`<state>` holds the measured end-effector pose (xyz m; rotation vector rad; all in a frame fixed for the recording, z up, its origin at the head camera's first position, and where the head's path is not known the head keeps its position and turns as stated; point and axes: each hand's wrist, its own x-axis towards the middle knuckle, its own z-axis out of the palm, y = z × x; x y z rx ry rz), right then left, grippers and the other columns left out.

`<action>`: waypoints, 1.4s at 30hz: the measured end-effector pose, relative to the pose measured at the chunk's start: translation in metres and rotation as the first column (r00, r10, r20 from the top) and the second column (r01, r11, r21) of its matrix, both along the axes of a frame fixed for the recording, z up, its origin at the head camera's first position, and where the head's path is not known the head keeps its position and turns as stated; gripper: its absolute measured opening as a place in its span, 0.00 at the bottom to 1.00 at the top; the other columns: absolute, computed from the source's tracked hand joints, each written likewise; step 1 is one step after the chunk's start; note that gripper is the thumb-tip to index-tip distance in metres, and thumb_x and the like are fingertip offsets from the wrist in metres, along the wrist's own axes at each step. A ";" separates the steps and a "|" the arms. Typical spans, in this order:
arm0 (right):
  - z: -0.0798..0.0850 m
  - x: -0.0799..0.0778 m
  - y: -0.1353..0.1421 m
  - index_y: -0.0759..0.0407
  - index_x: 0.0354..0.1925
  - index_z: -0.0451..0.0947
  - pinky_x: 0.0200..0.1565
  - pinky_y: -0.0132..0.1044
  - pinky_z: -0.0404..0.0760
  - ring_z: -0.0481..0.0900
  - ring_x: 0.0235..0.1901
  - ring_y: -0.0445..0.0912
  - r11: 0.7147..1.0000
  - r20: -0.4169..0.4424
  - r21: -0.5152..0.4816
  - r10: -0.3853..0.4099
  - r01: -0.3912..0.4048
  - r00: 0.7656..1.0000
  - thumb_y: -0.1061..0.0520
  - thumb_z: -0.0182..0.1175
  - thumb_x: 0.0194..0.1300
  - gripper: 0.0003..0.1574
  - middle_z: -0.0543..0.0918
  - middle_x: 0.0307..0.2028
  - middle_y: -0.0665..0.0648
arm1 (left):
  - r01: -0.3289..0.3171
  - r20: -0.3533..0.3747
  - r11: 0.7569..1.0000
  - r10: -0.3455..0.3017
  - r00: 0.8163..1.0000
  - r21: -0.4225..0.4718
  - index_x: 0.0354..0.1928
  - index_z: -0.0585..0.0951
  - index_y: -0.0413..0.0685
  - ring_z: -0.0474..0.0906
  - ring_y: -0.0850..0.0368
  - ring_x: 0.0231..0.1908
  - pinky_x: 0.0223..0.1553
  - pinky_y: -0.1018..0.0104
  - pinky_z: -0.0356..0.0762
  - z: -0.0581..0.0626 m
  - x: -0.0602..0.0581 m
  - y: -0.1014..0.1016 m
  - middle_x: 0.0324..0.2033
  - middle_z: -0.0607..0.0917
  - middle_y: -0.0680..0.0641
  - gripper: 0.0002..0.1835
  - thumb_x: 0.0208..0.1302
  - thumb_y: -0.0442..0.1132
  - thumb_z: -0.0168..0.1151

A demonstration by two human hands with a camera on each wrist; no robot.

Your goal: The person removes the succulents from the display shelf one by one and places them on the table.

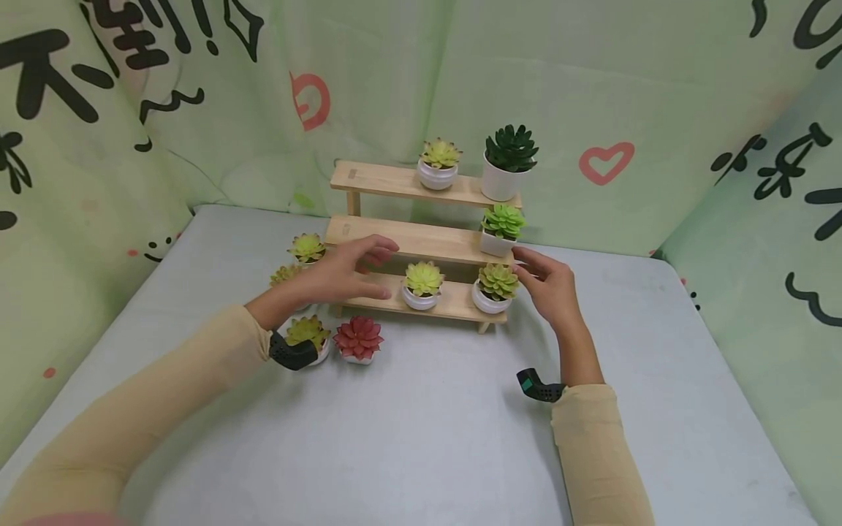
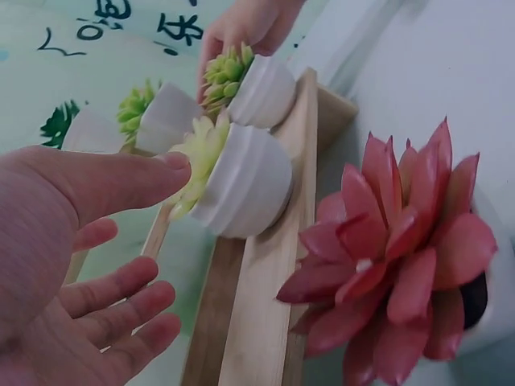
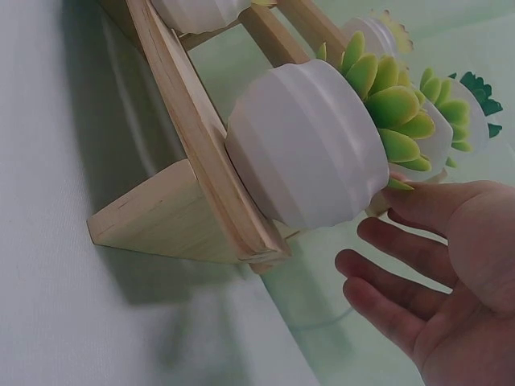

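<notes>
A three-tier wooden plant stand [image 1: 408, 237] carries small potted succulents. My left hand [image 1: 345, 270] hovers over the left part of its lower tiers, fingers spread, holding nothing. Just right of it, a yellow-green succulent in a round white pot [image 1: 422, 283] sits on the bottom step. At that step's right end is another green succulent [image 1: 496, 283], with my right hand [image 1: 549, 288] beside it. In the right wrist view the thumb is by its leaf tips and the fingers are loosely extended; whether they touch is unclear. Below my left hand stands a red succulent [image 2: 386, 265].
A bright green succulent [image 1: 503, 228] is on the middle step's right end. The top step holds a yellow-green one [image 1: 438, 162] and a dark green one [image 1: 509, 162]. Several yellow-green succulents [image 1: 307, 248] stand on the table left of the stand, partly hidden by my left arm.
</notes>
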<state>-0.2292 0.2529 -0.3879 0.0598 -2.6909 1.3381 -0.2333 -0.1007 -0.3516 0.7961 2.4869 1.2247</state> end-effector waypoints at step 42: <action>0.001 0.001 0.001 0.55 0.65 0.72 0.62 0.51 0.75 0.77 0.60 0.54 1.000 -0.007 0.010 0.015 -0.015 1.000 0.52 0.56 0.70 0.26 0.76 0.63 0.58 | 0.018 -0.093 0.992 -0.030 0.995 -0.126 0.65 0.66 0.48 0.75 0.52 0.56 0.62 0.56 0.73 -0.008 0.001 0.057 0.57 0.78 0.45 0.40 0.50 0.40 0.75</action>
